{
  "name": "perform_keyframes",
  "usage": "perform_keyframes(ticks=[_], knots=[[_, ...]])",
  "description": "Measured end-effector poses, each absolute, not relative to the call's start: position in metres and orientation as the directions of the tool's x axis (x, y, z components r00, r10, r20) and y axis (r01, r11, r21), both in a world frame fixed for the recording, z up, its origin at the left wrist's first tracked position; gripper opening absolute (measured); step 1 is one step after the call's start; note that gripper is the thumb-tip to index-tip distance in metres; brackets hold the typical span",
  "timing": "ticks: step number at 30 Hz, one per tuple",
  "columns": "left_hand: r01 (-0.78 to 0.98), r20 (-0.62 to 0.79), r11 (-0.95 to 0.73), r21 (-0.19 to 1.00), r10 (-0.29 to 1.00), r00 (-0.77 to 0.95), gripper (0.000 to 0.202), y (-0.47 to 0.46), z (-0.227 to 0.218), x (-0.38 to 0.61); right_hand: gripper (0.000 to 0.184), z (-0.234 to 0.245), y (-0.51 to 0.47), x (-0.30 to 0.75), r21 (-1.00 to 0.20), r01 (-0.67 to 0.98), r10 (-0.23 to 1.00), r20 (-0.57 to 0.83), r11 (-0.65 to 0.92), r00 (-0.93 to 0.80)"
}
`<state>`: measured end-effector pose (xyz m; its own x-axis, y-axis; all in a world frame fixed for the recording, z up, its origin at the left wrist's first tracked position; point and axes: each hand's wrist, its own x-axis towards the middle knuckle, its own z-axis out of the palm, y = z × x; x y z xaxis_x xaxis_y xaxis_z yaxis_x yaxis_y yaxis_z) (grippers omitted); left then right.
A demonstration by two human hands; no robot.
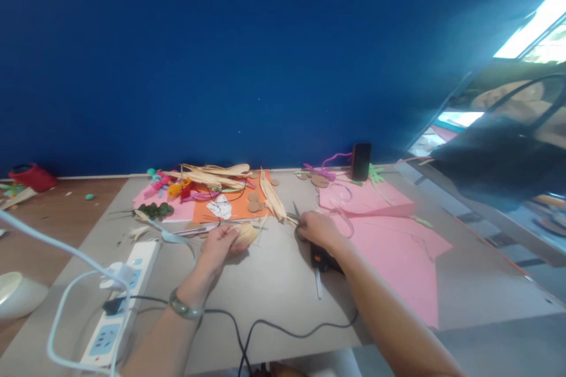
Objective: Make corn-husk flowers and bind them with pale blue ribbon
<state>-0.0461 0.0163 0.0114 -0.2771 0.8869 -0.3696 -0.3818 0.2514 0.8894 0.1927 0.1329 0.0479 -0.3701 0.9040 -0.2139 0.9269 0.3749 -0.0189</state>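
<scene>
Around the flat orange paper sheet [241, 202]: 2 close grips

In front of the sheet, the left hand [221, 241] pinches a pale-yellow papery husk piece [246, 234]; to the sheet's right, the right hand [317, 228] holds dark metal scissors [296, 210], blades parted.

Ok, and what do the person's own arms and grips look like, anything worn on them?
The left forearm wears a thick, rounded, glossy grey-green bangle near the wrist; the right forearm shows none. Neither has a sleeve in view. The left grip and right grip are ungloved.
</scene>
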Motion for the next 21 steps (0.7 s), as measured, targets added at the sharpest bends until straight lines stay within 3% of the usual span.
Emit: perform_keyframes(ticks=[5,11,13,15,18,21], knots=[[-0.388,-0.34,0.209,0.898,0.889,-0.308,0.03,0.016,0.011,-0.048,0.017,0.05,0.136,0.192,-0.037,0.935,0.91,-0.218,0.352,-0.352],[-0.375,-0.3,0.171,0.911,0.899,-0.319,0.032,0.017,0.012,-0.055,0.018,0.062,0.138,0.209,-0.139,0.938,0.935,-0.122,0.316,-0.333],[-0.378,-0.288,0.161,0.912,0.906,-0.309,0.032,0.016,0.012,-0.058,0.016,0.067,0.135,0.218,-0.285,0.896,0.933,-0.016,0.341,-0.36],[-0.383,-0.285,0.158,0.91,0.91,-0.302,0.032,0.016,0.014,-0.06,0.013,0.071,0.13,0.226,-0.515,0.776,0.921,0.08,0.365,-0.381],[-0.382,-0.29,0.16,0.91,0.905,-0.313,0.033,0.015,0.018,-0.061,0.019,0.075,0.114,0.23,-0.834,0.456,0.879,0.069,0.31,-0.472],[-0.367,-0.283,0.159,0.916,0.906,-0.314,0.032,0.014,0.022,-0.061,0.033,0.075,0.093,0.222,-0.973,0.19,0.836,0.006,0.132,-0.549]])
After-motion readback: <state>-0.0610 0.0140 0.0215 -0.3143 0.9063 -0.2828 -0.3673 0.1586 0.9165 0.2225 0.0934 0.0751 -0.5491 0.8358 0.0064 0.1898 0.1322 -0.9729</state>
